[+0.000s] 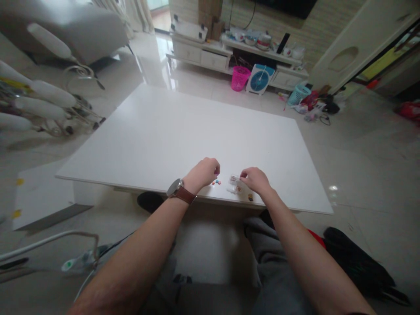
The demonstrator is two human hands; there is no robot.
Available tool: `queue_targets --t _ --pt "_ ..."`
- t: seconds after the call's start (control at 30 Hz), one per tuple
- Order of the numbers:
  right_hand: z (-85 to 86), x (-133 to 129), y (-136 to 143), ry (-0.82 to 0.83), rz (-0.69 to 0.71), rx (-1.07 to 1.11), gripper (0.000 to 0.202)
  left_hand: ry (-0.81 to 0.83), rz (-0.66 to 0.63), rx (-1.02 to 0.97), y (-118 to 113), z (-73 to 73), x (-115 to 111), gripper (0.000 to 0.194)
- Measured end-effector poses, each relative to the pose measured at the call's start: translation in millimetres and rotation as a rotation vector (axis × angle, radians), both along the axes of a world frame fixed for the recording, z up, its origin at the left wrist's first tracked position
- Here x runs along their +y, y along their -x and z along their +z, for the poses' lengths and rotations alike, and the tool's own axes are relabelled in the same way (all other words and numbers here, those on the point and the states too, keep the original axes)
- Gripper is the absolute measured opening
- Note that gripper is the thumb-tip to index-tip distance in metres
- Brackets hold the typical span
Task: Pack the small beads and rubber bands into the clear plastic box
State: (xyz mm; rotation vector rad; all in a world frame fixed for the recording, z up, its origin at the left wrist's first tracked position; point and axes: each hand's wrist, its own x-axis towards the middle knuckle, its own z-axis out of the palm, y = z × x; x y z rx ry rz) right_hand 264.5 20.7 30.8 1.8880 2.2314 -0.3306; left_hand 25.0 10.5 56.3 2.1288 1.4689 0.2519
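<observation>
The wide white rectangular bench point(183, 131) fills the middle of your view, and everything you handle sits along its near edge, close to your lap. Beyond its far edge, across the glossy floor, a low white cabinet point(210, 57) stands against the wall, with a pink plastic basket point(240, 78) and a small blue-and-white fan point(260, 79) on the floor in front of it. Off the left side of the bench, a rack of white padded tubes point(36, 100) crowds the floor.

Your left hand point(204, 172), with a brown-strapped wristwatch point(179, 190) on its wrist, rests on the bench near that front edge. Its fingers are curled into a loose fist with the tips tucked in; you cannot tell whether anything lies inside that grip. Just beside its knuckles, toward your right hand, a few tiny coloured beads point(215, 181) in red and blue lie loose on the bench.

Your right hand point(256, 180) rests a little farther along the same edge. Its fingertips are pinched together on the rim of a small clear plastic packet point(233, 184), which lies flat on the bench between your two hands. One small dark piece point(250, 197) lies at the very edge of the bench, below your right hand; it is too small to tell what it is.
</observation>
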Motion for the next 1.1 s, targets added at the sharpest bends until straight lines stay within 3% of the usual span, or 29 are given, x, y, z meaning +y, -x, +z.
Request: queue_targets --t 0.37,0.7,0.87,1.1 --pt "-18.7 -3 -2 0.007 0.019 -0.032 0.022 0.016 -0.024 0.028 -7 -5.0 -3 0.014" --pt "-21.2 -1 -5 -0.023 0.030 0.002 0.020 0.019 -0.036 0.015 -8 -5.8 -3 0.010" --pt "-24.3 0 -6 -0.012 0.000 0.033 0.029 0.023 -0.037 0.023 -9 -5.2 -4 0.010" --pt "-23.2 -1 -2 0.001 -0.049 0.003 0.023 0.022 -0.037 0.019 -11 -5.9 -4 0.009"
